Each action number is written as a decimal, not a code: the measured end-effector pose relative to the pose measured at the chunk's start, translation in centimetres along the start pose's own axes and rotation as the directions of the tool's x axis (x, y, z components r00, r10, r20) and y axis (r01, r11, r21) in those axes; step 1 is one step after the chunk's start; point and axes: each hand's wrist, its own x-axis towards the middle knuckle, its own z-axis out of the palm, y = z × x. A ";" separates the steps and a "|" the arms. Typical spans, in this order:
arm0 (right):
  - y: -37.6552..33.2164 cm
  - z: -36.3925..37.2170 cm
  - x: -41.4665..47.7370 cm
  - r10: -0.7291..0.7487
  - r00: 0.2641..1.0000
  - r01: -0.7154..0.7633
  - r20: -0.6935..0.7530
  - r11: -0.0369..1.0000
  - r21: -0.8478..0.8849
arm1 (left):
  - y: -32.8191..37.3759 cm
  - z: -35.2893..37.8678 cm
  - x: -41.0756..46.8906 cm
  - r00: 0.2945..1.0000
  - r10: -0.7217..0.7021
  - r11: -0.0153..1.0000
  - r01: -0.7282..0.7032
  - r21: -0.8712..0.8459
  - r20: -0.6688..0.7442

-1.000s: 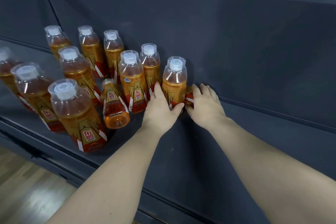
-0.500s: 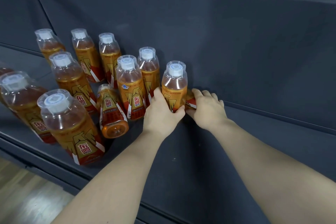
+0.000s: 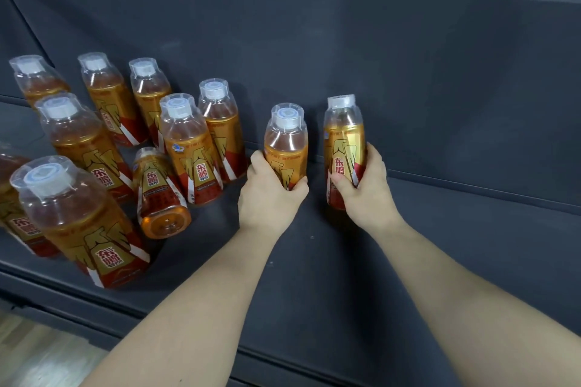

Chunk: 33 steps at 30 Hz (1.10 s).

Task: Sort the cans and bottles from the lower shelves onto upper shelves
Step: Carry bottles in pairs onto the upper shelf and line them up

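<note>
A dark grey shelf (image 3: 440, 245) is spanning the frame, with its back panel (image 3: 345, 56) rising across the upper half. A group of upright amber bottles (image 3: 188, 148) is standing at the left of the frame. At centre, the left hand (image 3: 267, 198) is wrapping fingers and thumb around the lower body of the centre bottle (image 3: 285, 141). Just right of centre, the right hand (image 3: 367, 192) is gripping the right bottle (image 3: 344, 138) likewise, fingers curled round its label. Both held bottles are sitting apart, caps uppermost, near the back panel. Within the left group, a toppled bottle (image 3: 158, 192) is lying with its base facing the lens.
</note>
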 end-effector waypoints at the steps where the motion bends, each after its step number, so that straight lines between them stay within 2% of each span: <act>1: 0.2 -0.4 -0.2 0.008 1.000 -0.008 0.000 0.999 0.037 | 0.2 0.3 -0.1 1.000 -0.007 1.000 0.007 0.000 0.004; 4: 0.7 -1.5 -1.0 0.031 0.999 -0.033 0.021 0.993 0.115 | 0.6 0.8 -0.5 1.000 -0.014 1.000 0.014 0.014 0.002; 11: 1.5 -2.1 -2.4 0.044 0.994 -0.054 0.097 0.993 0.106 | 0.6 1.2 -0.6 0.999 -0.032 0.999 0.031 0.037 0.009; 20: 1.5 -2.4 -3.3 0.094 0.992 -0.105 0.084 0.985 0.134 | 0.3 1.3 -0.4 0.999 -0.035 0.998 0.033 0.050 0.035; 22: 1.0 -1.7 -3.3 0.103 0.995 -0.104 0.011 0.983 0.152 | 0.3 1.4 -0.4 0.999 -0.037 0.998 0.035 0.060 0.035; 26: 0.1 0.4 -2.8 0.120 0.959 -0.081 -0.258 0.984 0.157 | 0.3 1.4 -0.4 0.999 -0.032 0.997 0.030 0.071 0.031; 33: -0.8 1.6 -2.9 0.151 0.923 -0.111 -0.354 0.985 0.131 | 0.1 1.3 -0.3 0.999 -0.023 0.994 0.020 0.103 0.024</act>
